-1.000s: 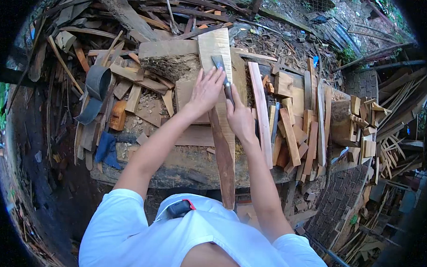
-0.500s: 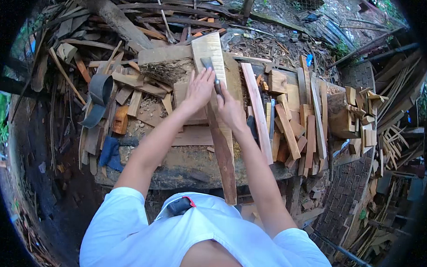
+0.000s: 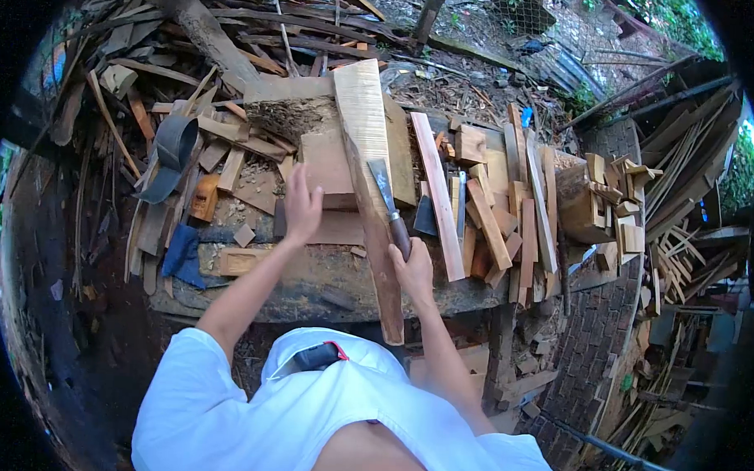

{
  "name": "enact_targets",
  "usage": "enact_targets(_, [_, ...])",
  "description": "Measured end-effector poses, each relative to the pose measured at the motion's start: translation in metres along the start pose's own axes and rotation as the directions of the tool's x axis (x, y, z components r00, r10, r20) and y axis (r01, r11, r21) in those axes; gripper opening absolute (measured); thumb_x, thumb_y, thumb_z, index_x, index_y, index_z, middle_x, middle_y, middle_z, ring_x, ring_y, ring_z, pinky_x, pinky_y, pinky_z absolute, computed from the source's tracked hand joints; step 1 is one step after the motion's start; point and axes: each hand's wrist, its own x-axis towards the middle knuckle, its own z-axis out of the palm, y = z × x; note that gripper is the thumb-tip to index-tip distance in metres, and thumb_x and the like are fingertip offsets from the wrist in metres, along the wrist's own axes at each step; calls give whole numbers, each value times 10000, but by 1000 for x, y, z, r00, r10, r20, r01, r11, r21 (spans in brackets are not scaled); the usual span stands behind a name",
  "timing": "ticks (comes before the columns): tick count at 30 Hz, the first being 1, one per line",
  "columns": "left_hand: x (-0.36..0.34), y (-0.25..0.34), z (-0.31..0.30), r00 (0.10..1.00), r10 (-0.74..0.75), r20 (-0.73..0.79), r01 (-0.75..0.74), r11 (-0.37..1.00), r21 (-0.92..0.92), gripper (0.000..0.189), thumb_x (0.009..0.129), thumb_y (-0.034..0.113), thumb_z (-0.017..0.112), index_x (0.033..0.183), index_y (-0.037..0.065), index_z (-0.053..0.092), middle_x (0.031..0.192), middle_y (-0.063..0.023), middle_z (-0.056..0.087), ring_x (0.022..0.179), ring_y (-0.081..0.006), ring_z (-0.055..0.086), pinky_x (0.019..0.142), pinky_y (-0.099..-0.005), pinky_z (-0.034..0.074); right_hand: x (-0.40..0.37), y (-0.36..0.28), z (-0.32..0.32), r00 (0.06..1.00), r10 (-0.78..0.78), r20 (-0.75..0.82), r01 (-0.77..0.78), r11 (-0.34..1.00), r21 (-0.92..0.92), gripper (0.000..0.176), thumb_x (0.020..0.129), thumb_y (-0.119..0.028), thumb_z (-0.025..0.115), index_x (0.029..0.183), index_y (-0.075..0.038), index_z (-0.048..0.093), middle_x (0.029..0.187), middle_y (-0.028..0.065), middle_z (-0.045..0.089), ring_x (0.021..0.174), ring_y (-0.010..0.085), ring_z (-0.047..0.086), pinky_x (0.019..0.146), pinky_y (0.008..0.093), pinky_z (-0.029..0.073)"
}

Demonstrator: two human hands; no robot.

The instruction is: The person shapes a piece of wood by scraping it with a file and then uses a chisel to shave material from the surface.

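Observation:
A long wooden board (image 3: 361,110) lies lengthwise in front of me, pale and ridged with cut marks at its far end and darker brown at the near end. In my right hand (image 3: 413,270) is the dark handle of a chisel (image 3: 399,234), its wide metal blade pointing away and overlapping the board's middle. Off to the board's left, my left hand (image 3: 303,206) is open and holds nothing, fingers stretched forward. Beside that hand sits a wooden block (image 3: 328,171), partly behind the board.
Right of the board lie a pinkish plank (image 3: 439,200) and several wood strips and blocks. A curled grey strip (image 3: 170,158), a hand plane (image 3: 205,198) and a blue cloth (image 3: 184,255) are at the left. Scrap wood (image 3: 293,29) is piled behind the workbench (image 3: 308,299).
My left hand has come off the chisel blade and moved left, opening. My right hand has drawn the chisel back toward me along the board.

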Motion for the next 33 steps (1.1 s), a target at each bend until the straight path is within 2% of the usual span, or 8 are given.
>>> enact_targets(2, [21, -29, -5, 996, -61, -63, 60, 998, -8, 568, 932, 167, 522, 1446, -1, 348, 1464, -225, 368, 1375, -391, 339, 1132, -451, 288, -9, 2, 0, 999, 19, 30, -19, 1000, 10, 439, 873, -361, 664, 1052, 18, 535, 972, 236, 550, 958, 413, 560, 829, 481, 450])
enact_targets(9, [126, -92, 12, 950, -146, 275, 134, 989, 63, 615, 975, 442, 452, 1404, 2, 439, 1411, -225, 484, 1331, -346, 443, 1117, -388, 331, -18, -2, -5, 984, 146, 103, -158, 979, 127, 429, 878, -367, 651, 1046, 2, 511, 889, 270, 642, 882, 451, 634, 758, 498, 480])
enact_targets(13, [130, -105, 37, 973, -151, 175, 137, 987, 88, 501, 961, 440, 471, 1279, 65, 565, 1283, -187, 585, 1199, -365, 544, 1019, -414, 417, -20, -6, -6, 984, 144, 105, -155, 982, 105, 438, 883, -376, 638, 1075, -16, 477, 889, 295, 647, 894, 479, 633, 756, 511, 480])
enact_targets(15, [119, -92, 44, 985, -172, -17, 172, 985, 17, 437, 967, 418, 469, 1210, 82, 605, 1230, -175, 609, 1132, -378, 576, 960, -430, 450, -22, -11, -8, 984, 140, 110, -153, 982, 114, 444, 883, -359, 644, 1094, -18, 454, 904, 302, 643, 914, 490, 625, 769, 524, 476])
enact_targets(21, [80, -70, 39, 972, -182, -147, 188, 982, 27, 440, 1017, 408, 405, 1202, 60, 599, 1182, -185, 629, 1127, -359, 584, 964, -426, 440, -23, 4, -23, 982, 143, 122, -154, 984, 85, 434, 896, -322, 657, 1133, -36, 432, 936, 304, 642, 950, 486, 626, 777, 515, 481])
enact_targets(28, [73, -47, 31, 938, -333, -94, 340, 938, 64, 511, 997, 517, 386, 1217, 107, 599, 1204, -179, 615, 1129, -382, 576, 952, -447, 454, -28, 11, -29, 984, 79, 159, -96, 990, 102, 432, 918, -324, 634, 1138, -25, 414, 952, 337, 636, 973, 518, 599, 777, 519, 475])
enact_targets(30, [72, -61, 38, 951, -287, -114, 292, 956, 26, 523, 997, 521, 383, 1232, 103, 592, 1209, -178, 615, 1132, -379, 575, 958, -445, 453, -27, 19, -24, 985, 101, 138, -112, 991, 76, 404, 927, -325, 630, 1118, -21, 445, 871, 242, 639, 851, 386, 655, 771, 444, 488])
enact_targets(33, [70, -61, 33, 963, -250, -96, 255, 966, 39, 524, 1003, 497, 378, 1257, 83, 576, 1271, -170, 590, 1168, -369, 560, 984, -436, 442, -28, 14, -20, 985, 130, 115, -147, 976, 162, 399, 928, -316, 633, 1146, -33, 454, 887, 228, 642, 856, 359, 659, 770, 429, 492])
